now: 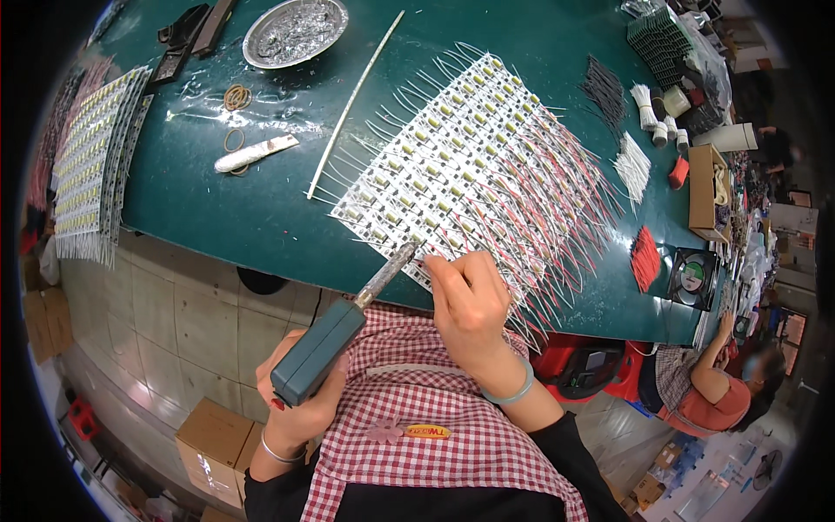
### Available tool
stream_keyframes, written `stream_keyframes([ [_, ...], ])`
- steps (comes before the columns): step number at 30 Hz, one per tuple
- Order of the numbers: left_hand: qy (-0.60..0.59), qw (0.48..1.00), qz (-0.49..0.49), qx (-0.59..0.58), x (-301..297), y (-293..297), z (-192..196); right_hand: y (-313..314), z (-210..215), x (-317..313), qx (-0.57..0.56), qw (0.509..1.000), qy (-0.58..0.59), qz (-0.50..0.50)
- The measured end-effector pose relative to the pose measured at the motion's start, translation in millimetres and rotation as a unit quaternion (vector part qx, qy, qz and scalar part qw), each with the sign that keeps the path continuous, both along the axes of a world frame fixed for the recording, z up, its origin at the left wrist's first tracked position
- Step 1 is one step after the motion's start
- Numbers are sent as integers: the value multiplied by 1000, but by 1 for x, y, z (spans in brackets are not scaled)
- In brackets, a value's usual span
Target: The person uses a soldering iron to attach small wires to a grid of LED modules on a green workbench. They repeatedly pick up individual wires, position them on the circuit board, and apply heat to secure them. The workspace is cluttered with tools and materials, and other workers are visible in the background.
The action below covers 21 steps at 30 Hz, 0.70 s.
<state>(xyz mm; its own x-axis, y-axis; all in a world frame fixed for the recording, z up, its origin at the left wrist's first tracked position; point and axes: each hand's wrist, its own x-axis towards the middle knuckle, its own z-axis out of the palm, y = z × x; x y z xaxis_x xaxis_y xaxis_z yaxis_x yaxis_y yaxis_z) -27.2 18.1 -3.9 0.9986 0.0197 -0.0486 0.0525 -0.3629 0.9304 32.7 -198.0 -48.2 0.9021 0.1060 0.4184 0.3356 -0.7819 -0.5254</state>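
My left hand point(302, 419) is wrapped round the green body of a soldering gun point(320, 350). Its metal barrel slants up and right, and the tip touches or hovers just over the near left part of a panel of small white circuit boards point(445, 148). Beside the tip, my right hand point(472, 300) is closed in a pinch at the panel's near edge, on what looks like a thin wire. Rows of yellowish components cover the panel. White wires point(396, 111) stick out along its left side, and red and white wires point(557, 204) fan out along its right.
A metal bowl point(296, 33), a pale rod point(355, 104), rubber bands point(237, 97) and a white-wrapped bundle point(257, 154) lie on the green table. More boards point(100, 161) stand left. Black, white and red wire bundles point(644, 259) and a fan point(693, 278) are right. A co-worker point(722, 383) sits beyond.
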Motion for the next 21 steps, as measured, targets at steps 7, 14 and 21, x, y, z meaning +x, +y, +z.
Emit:
stream_keyframes([
  [7, -14, 999, -19, 34, 5, -2, 2, -1, 0, 0, -1, 1000, 9, -4],
  [14, -36, 997, -20, 58, 8, -4, 1, 0, 1, 1, -10, 1000, 9, -6],
  [21, -4, 999, -10, 38, 8, -2, 0, -1, 1, 2, -14, 1000, 10, -3],
])
